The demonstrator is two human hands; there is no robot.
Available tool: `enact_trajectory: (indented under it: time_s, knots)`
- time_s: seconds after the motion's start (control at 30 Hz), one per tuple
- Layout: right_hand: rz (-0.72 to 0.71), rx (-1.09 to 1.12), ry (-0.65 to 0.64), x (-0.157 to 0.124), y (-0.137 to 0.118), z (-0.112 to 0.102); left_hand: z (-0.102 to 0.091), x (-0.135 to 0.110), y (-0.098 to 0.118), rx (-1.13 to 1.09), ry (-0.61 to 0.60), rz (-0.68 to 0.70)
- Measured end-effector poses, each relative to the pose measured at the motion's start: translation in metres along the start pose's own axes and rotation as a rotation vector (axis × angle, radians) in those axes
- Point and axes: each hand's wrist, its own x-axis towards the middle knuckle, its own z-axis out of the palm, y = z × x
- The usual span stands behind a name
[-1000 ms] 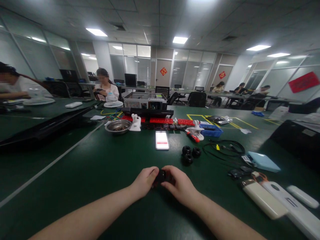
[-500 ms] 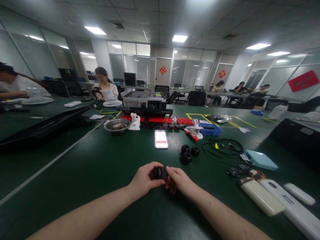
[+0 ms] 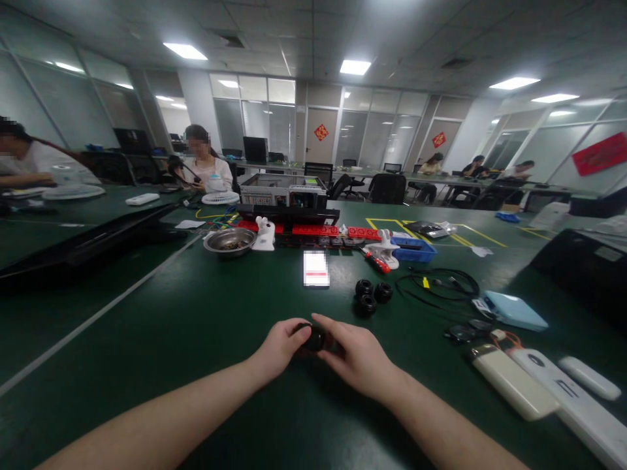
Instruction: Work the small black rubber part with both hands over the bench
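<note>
A small black round part [image 3: 316, 338] is held low over the green table, its details dark and partly hidden by fingers. My left hand [image 3: 285, 343] is closed on its left side, thumb lying on top. From the right, my right hand [image 3: 356, 356] curves around the part, index finger along the far edge and thumb along the near edge. Beyond the hands, slightly right, lies a cluster of three black ring-like parts [image 3: 366, 303] with hollow centres. A white card-like item or screen [image 3: 316, 268], blurred out, lies straight ahead.
A metal bowl [image 3: 230, 242] with small pieces stands ahead left. Beyond are a blue tray [image 3: 414, 250], a red-handled tool [image 3: 377, 262] and an open metal case [image 3: 284, 191]. To the right lie a black cable [image 3: 435, 287], a light-blue box [image 3: 515, 310] and a cream power bank [image 3: 514, 385].
The black part has been turned, so a rounder face shows. My left thumb has moved on top of it, and my right hand has gone from a fingertip pinch to a wider hold.
</note>
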Motion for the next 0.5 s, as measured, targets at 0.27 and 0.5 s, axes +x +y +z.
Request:
enact_trajectory:
  time_s: [0.27, 0.5]
  knots:
    - [0.237, 0.361, -0.035, 0.006, 0.014, 0.008, -0.004, -0.007, 0.003, 0.467, 0.199, 0.268]
    - [0.225, 0.408, -0.001, 0.006, 0.014, 0.013, -0.005, -0.006, 0.000, 0.453, 0.147, 0.288]
